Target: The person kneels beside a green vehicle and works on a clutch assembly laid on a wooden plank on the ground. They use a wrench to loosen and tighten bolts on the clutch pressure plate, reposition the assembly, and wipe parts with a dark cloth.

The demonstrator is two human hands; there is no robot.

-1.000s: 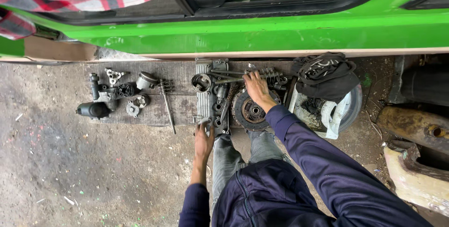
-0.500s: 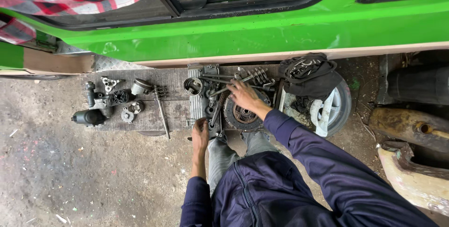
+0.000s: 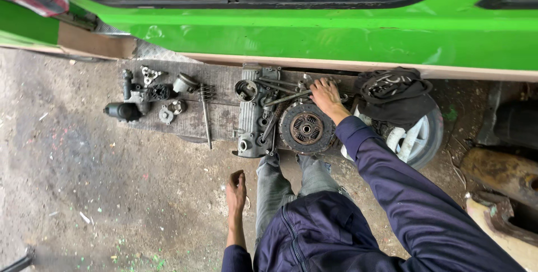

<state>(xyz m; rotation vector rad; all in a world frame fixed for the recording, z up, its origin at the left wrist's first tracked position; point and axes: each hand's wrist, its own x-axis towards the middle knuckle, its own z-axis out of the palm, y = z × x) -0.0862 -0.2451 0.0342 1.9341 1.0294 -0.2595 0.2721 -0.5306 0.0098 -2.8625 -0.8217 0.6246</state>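
Right hand (image 3: 326,97): fingers curled down among the dark metal rods (image 3: 283,99) just above the clutch disc (image 3: 306,128); whether they were clamped on one I could not tell. Left hand (image 3: 236,191) hung loosely curled over the dirt floor (image 3: 112,193), holding nothing. Rods looked stiff, heavy and greasy, best gripped mid-length.

Right hand (image 3: 325,95) stretched forward, arm in dark blue sleeve extended, fingers (image 3: 319,85) curled down. Left hand (image 3: 236,192) low, fingers loosely bent, holding nothing.
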